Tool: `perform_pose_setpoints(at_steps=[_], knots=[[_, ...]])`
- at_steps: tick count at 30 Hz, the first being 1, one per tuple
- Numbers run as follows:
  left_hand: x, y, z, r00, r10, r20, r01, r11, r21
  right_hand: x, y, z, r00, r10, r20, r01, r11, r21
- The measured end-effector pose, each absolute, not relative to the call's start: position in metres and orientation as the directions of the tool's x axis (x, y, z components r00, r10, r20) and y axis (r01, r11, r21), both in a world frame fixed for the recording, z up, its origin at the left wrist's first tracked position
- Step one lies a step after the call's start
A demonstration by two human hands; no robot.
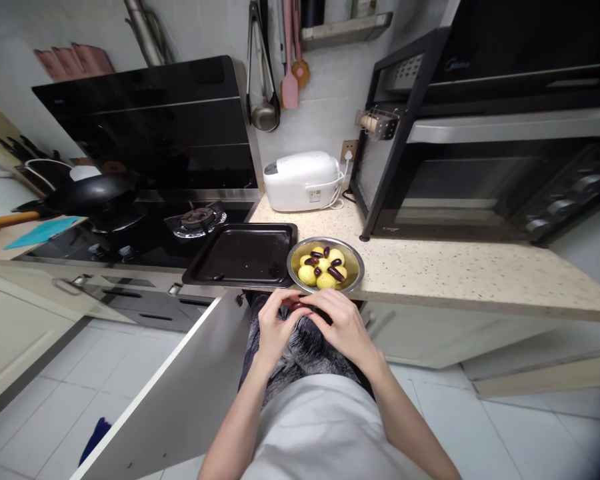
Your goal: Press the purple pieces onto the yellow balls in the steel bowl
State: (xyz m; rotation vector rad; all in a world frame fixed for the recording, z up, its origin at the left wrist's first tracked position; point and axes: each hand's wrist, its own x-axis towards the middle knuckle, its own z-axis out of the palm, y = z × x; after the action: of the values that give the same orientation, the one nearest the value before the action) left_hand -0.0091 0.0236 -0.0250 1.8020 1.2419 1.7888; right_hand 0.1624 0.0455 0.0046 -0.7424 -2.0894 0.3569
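Between the fingertips of my left hand (279,323) and my right hand (339,320) is a small, shiny dark-red oblong piece of food (297,306), partly covered by the fingers. Both hands are closed around it, just in front of the counter edge. Right behind them stands a steel bowl (359,275) holding several yellow round pieces (307,275) with dark purple-red oblong pieces (336,273) lying among them. To the bowl's left is a black baking tray (250,253), with one dark oblong piece (216,277) near its front left.
A cabinet door (180,393) stands open below the tray, left of my legs. Behind the bowl is a white appliance (303,180); a black oven (480,180) is at right. The gas stove (200,217) with a wok (95,190) is at left.
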Motion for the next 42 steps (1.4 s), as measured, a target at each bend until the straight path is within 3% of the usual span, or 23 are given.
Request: perform_pose_setpoints(at_steps=[13,22,30,42], knots=[[-0.005,0.024,-0.024,-0.149,0.777,0.611,0.281,-0.559,0.780,0.168,0.053,0.003,-0.398,0.614,0.681,0.378,0.787,-0.488],[-0.008,0.023,-0.014,-0.143,0.726,0.673,0.405,-0.578,0.709,0.191,0.113,0.010,0.051,0.766,0.641,0.541,0.519,-0.662],[-0.010,0.024,-0.013,-0.084,0.719,0.690,0.431,-0.598,0.676,0.184,0.154,0.008,0.011,0.797,0.604,0.699,0.426,-0.574],[-0.014,0.026,-0.015,-0.067,0.729,0.681,0.456,-0.585,0.671,0.185,0.165,0.000,-0.012,0.847,0.531,0.748,0.361,-0.558]])
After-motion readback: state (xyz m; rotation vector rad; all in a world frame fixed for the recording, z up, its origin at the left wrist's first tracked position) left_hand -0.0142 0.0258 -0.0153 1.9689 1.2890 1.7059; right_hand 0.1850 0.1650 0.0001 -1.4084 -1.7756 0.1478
